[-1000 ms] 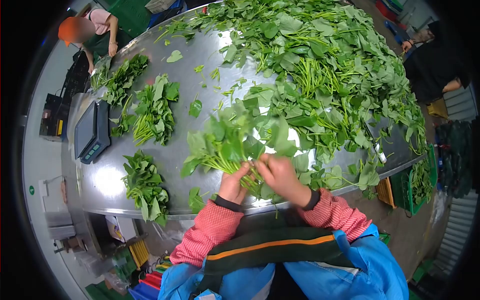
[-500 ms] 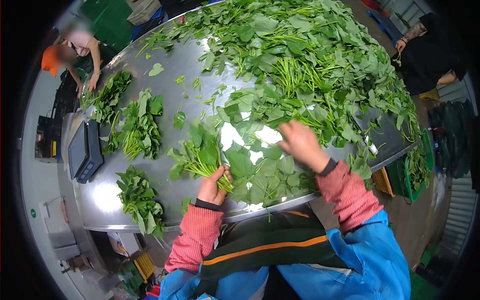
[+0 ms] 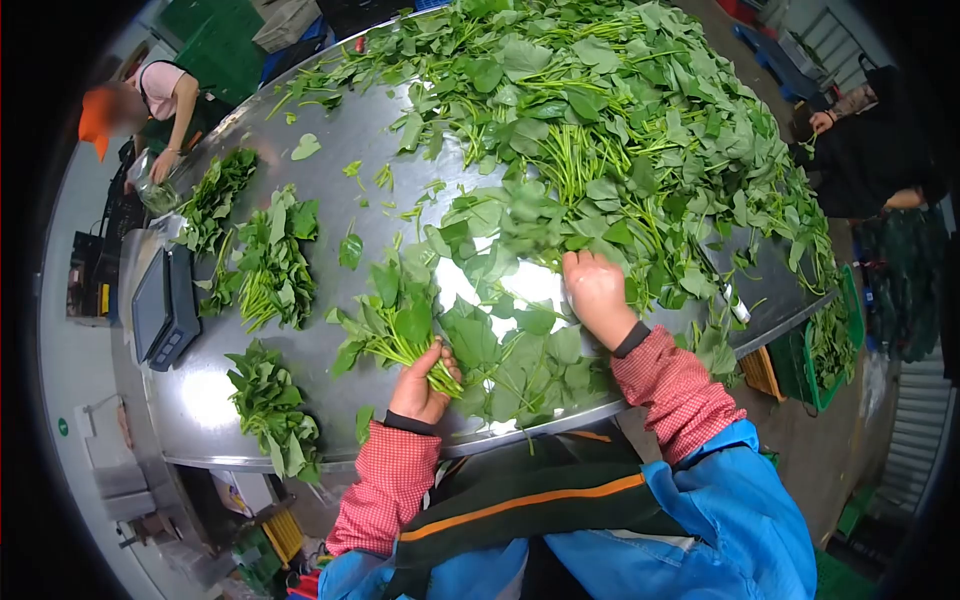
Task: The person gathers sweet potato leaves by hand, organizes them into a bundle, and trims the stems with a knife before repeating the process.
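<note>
My left hand point(image 3: 422, 385) is wrapped around the stems of a bunch of leafy greens point(image 3: 395, 325), leaves pointing away from me above the metal table point(image 3: 345, 390). Closed at the near edge of the big heap of leafy greens point(image 3: 640, 130), my right hand point(image 3: 597, 290) pinches leafy stems point(image 3: 548, 257) whose leaves are smeared by motion. Its fingertips are partly hidden. Loose leaves point(image 3: 520, 370) lie between my two hands, close to the table's front edge.
Left on the table are several bunches point(image 3: 275, 410) and a dark scale point(image 3: 167, 305). A knife-like tool with a white handle point(image 3: 738, 303) lies at right. A green crate point(image 3: 830, 350) stands below the right edge. Co-workers stand at far left point(image 3: 165, 100) and far right point(image 3: 870, 140).
My right hand has closed on leafy stems at the heap and sits slightly lower. The left hand keeps its bunch almost in place. The left co-worker has straightened somewhat, handling a clear bag.
</note>
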`<action>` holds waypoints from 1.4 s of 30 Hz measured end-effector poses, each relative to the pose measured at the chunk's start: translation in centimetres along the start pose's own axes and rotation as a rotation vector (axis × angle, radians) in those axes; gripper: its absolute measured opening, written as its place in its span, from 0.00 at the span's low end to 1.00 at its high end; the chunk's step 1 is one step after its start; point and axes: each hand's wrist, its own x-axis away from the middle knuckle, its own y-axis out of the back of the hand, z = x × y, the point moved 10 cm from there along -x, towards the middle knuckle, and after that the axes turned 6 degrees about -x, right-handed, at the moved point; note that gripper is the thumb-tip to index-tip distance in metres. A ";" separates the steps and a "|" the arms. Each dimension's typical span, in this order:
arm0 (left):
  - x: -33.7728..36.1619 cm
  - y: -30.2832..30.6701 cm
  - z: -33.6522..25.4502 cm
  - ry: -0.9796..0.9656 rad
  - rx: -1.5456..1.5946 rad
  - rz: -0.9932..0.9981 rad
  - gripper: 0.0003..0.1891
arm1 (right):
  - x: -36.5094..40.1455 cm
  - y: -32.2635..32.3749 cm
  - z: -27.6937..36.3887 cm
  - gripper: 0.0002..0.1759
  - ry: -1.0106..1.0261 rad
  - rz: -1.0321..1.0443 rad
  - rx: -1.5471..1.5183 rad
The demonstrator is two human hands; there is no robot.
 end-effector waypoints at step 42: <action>2.8 -1.3 -6.9 -0.437 -0.172 -0.225 0.05 | 6.7 -1.4 11.5 0.13 -0.021 0.825 -0.915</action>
